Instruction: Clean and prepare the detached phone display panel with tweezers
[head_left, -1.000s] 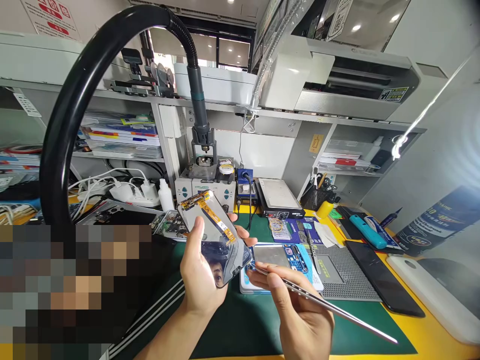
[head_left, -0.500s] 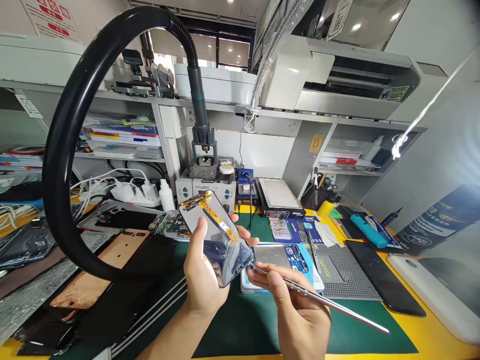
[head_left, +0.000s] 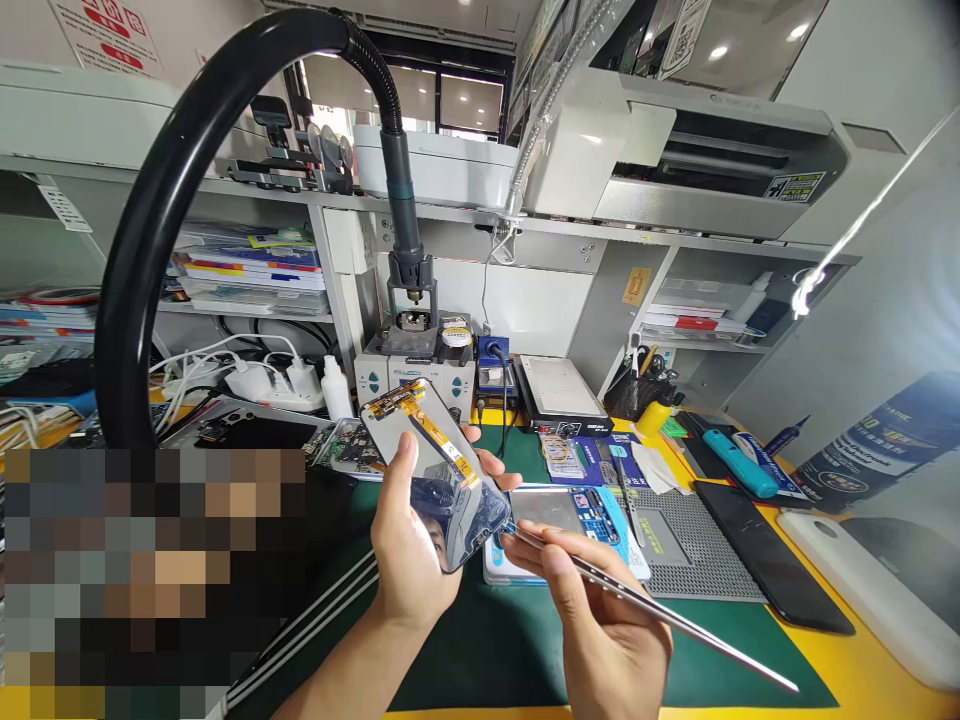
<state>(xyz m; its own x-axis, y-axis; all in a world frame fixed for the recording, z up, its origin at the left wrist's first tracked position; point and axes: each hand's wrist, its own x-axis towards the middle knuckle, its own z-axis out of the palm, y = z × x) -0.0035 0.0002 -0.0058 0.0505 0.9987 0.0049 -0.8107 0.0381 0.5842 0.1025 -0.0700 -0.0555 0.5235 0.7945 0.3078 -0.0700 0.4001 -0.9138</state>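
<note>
My left hand (head_left: 416, 555) is wrapped around a phone screen (head_left: 450, 490), tilted with its back side facing me. A gold flex cable (head_left: 442, 440) runs along that back, and the glossy lower part reflects a shape. In my right hand (head_left: 600, 610) a pair of metal tweezers (head_left: 660, 605) is pinched between thumb and fingers. The tips are at the screen's lower right corner; whether they touch it or grip anything is too small to tell. Behind my right hand lies a blue-and-white phone-part holder (head_left: 611, 525) on the green mat (head_left: 480, 650).
A thick black hose (head_left: 135, 260) arches at the left, down to a rework station (head_left: 382, 370). On the right are a perforated grey plate (head_left: 697, 550), a black phone (head_left: 772, 555) and a blue can (head_left: 885, 440). Second tweezers (head_left: 626, 490) rest on the plate. Pixelation hides the lower left.
The tweezers and my right hand have shifted slightly right and down, their tips staying near the screen's corner. My left hand holds the screen almost still.
</note>
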